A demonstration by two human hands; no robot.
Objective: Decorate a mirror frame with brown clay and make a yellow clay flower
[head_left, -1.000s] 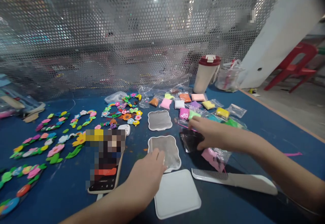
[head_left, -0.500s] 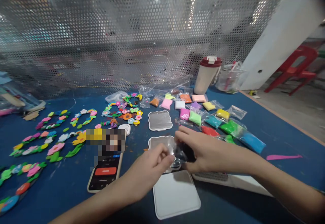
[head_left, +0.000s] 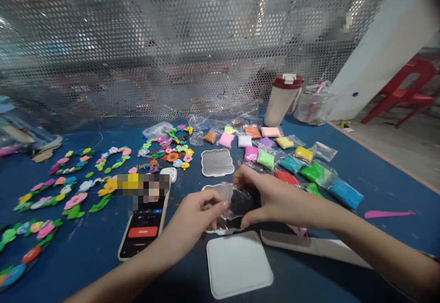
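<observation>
While our left hand (head_left: 206,206) pinches a clear bag (head_left: 227,196) with black contents, our right hand (head_left: 266,197) curls around its three-o'clock side. The writing on the phone (head_left: 146,218), at nine o'clock from the bag, is too blurred for us to read.

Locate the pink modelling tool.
In the head view, the pink modelling tool lies flat on the blue table at the right, just beyond the blue clay packet.

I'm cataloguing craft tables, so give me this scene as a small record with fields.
Left hand: pinches the clear bag, which has black contents
Right hand: grips the same bag's other side
Beneath them: near wavy-framed mirror, partly hidden
Beyond: far wavy-framed mirror
Nearer the person: white rounded panel
Right side: white comb, pink tool
Left side: phone
Back: lidded tumbler
</observation>
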